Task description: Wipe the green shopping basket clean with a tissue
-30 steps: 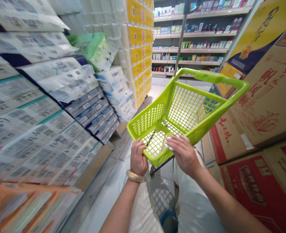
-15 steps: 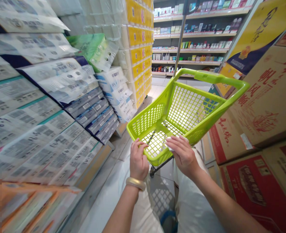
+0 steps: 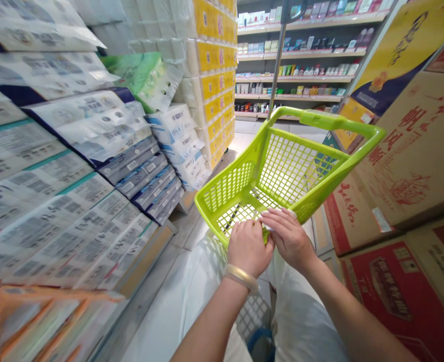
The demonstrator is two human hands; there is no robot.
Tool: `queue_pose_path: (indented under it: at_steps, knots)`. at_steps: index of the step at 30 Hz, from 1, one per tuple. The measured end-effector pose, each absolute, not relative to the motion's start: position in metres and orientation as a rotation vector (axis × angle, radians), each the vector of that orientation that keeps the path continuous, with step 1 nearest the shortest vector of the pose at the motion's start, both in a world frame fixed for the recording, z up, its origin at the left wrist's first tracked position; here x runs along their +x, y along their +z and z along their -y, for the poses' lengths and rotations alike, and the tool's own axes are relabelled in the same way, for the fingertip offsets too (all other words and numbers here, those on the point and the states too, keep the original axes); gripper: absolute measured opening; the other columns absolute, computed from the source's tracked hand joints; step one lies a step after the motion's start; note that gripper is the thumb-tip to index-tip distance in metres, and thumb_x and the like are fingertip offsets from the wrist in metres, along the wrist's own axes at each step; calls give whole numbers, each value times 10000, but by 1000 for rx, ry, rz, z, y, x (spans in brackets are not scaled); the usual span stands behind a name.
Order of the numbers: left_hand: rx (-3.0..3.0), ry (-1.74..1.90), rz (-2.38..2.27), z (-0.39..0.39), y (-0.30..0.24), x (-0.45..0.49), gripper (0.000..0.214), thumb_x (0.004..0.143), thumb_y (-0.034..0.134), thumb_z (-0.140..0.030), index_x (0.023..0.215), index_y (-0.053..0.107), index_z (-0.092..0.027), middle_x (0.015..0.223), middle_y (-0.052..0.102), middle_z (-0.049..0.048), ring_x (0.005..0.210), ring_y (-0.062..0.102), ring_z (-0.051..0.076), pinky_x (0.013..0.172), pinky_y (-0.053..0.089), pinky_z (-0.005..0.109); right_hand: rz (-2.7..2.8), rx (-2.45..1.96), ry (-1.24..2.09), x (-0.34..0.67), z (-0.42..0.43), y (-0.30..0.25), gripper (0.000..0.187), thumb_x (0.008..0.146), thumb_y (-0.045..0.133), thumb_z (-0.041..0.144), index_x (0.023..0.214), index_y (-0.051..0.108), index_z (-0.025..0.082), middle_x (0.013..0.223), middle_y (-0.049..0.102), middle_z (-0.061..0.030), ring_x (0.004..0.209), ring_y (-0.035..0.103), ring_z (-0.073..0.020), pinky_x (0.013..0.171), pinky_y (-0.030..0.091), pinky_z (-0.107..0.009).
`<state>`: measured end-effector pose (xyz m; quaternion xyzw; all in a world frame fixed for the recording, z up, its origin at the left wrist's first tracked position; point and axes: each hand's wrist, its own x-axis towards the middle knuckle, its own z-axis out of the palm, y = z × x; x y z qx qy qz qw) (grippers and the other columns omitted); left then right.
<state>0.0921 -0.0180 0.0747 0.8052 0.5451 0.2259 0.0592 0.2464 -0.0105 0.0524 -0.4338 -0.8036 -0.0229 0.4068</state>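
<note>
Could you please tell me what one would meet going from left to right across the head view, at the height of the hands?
In order: stacked paper packs → left hand → right hand → red cardboard box. The green basket spans both hands, so it is left out.

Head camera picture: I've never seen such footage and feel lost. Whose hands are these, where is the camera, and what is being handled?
The camera sits on a person's head, looking forward and down, so the two arms are their own. The left hand, with a bracelet on its wrist, and the right hand both rest on the near rim of a green basket. The right fingers lie flat; the left fingers are hidden. Stacked paper packs stand on the left, cardboard boxes on the right, shop shelves behind.
</note>
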Motion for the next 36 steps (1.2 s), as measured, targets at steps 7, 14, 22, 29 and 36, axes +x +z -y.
queue_pose_path:
  at_steps: [7,14,22,29,36]
  knots:
    - [2495,603,-1636,17,71,86,171,860,550,-308,1012,602,-248,823,688,36,752,633,232,641,436,331,1769,-1276,-196,265,-7,56,280,960,462,188,1134,674,242,1124,734,-65,1154,635,-240,1075,415,-498]
    - [2506,586,-1699,15,68,81,102,864,545,-316,890,601,-235,772,683,40,718,630,227,617,395,318,2046,-1089,-82,239,6,53,309,955,462,160,1200,630,246,1200,707,-44,1199,608,-200,1093,405,-440]
    - [2509,611,-1669,11,68,70,118,875,526,-320,895,620,-251,783,692,21,730,622,209,628,391,309,1843,-1226,-184,258,-8,60,266,957,472,174,1133,663,230,1121,736,-61,1136,644,-226,1066,422,-467]
    - [2496,508,-1648,5,72,59,187,892,496,-356,955,641,-256,858,716,11,802,637,192,663,397,294,2011,-1156,-172,250,-4,58,286,955,468,152,1163,647,234,1172,720,-42,1171,625,-204,1090,399,-429]
    - [2469,509,-1681,2,73,52,230,905,469,-397,956,649,-264,889,731,6,828,639,196,677,398,293,1824,-1305,-289,264,-15,62,258,952,471,167,1113,668,208,1119,736,-68,1152,633,-243,1082,396,-471]
